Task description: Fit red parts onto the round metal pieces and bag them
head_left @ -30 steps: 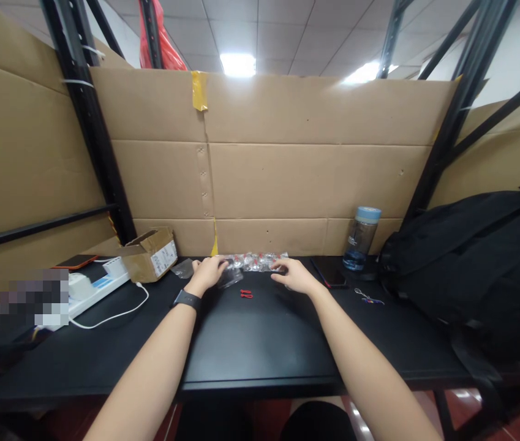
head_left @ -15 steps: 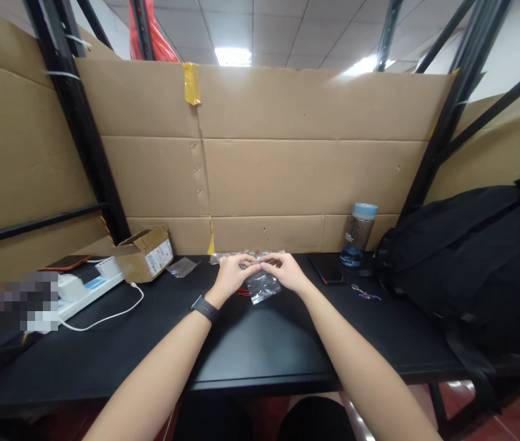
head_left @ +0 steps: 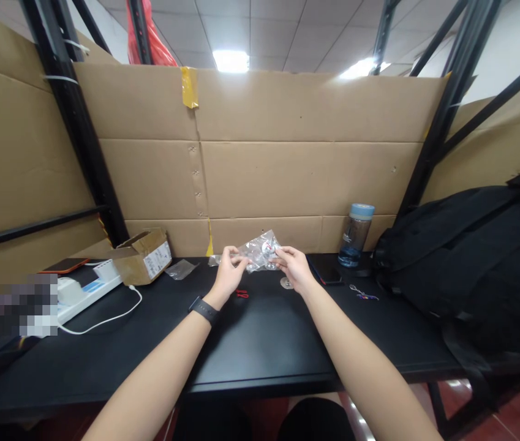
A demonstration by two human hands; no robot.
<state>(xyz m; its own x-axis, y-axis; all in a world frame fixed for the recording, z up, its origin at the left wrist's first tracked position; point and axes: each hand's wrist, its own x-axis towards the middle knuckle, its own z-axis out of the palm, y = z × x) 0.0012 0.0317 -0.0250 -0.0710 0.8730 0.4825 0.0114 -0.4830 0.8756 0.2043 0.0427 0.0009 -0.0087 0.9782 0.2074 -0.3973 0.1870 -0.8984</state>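
Between my hands a clear plastic bag [head_left: 262, 250] is held up over the black table, with small red and white marks showing in it. My left hand [head_left: 229, 274] pinches its left side, and my right hand [head_left: 294, 267] grips its right side. A small red cord [head_left: 242, 294] lies on the table just right of my left hand. Beside my right hand, partly under it, is a small round pale disc [head_left: 286, 283]. Another piece of clear plastic [head_left: 214, 260] lies behind my left hand.
On the left are an open cardboard box [head_left: 143, 257], a flat plastic bag [head_left: 180, 269] and a power strip [head_left: 89, 299] with a white cable. To the right stand a bottle [head_left: 356, 236], a phone [head_left: 326, 271], a small colourful string [head_left: 364, 294] and a black backpack [head_left: 471, 263].
The bag that hung down below my hands is now raised and spread between them. My hands have moved a little apart. The round disc has come into view, and the red cord shows more fully.
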